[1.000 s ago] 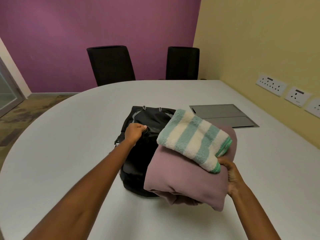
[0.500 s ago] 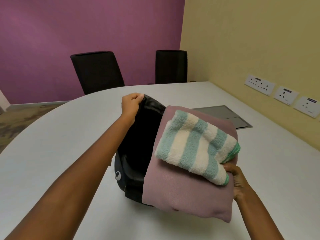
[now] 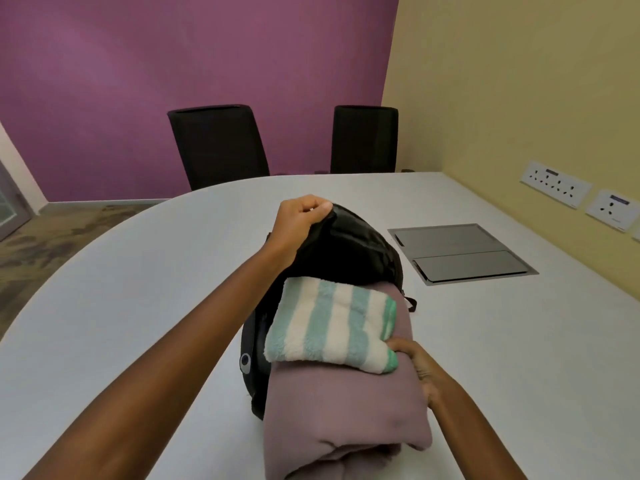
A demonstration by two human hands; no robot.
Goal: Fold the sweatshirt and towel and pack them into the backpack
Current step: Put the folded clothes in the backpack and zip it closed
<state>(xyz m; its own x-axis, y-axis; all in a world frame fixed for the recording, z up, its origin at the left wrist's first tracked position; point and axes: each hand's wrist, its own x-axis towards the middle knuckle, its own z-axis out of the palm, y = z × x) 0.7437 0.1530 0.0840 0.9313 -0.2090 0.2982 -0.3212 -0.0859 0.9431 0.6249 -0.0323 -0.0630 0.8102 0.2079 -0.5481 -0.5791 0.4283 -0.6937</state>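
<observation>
Holding black nylon backpack open by its flap, left hand fingers pinched there, for a wide mouth. Clamping right hand fingers on folded mauve sweatshirt topped by striped mint-and-cream towel, far ends at that mouth.

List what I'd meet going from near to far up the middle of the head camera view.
sweatshirt → striped towel → backpack → left hand gripping the backpack's raised top edge → black chairs → purple wall
</observation>
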